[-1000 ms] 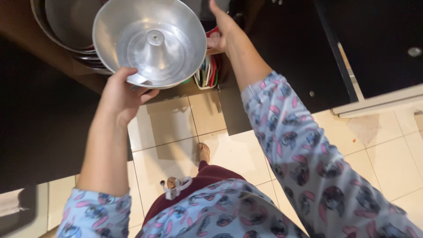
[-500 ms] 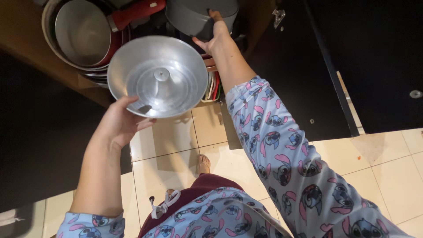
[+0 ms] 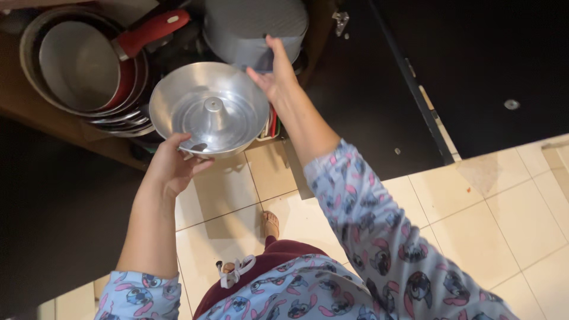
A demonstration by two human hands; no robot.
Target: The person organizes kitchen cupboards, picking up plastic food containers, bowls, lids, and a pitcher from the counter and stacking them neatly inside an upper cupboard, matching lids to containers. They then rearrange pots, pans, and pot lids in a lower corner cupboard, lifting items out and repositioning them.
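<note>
While left grip (image 3: 172,169) pinching its rim, tube pan (image 3: 208,109) beside open right grip (image 3: 274,74).

Left hand (image 3: 172,169) grips ring cake pan (image 3: 208,109) by cupboard.

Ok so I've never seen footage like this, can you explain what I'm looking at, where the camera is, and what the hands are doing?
The camera sits on a person's head and looks straight down, so you see their own two arms in patterned blue sleeves, and a bare foot on the cream floor tiles. There is no machine here, only bare hands. The left hand grips the rim of a shiny metal ring cake pan with a tube in its middle. The right hand reaches past it and touches a grey lidded pot in an open low cupboard. Beside that, in the cupboard, lies a stack of pans; the top one is a frying pan with a red handle. The dark cupboard door stands open on the right.
</note>
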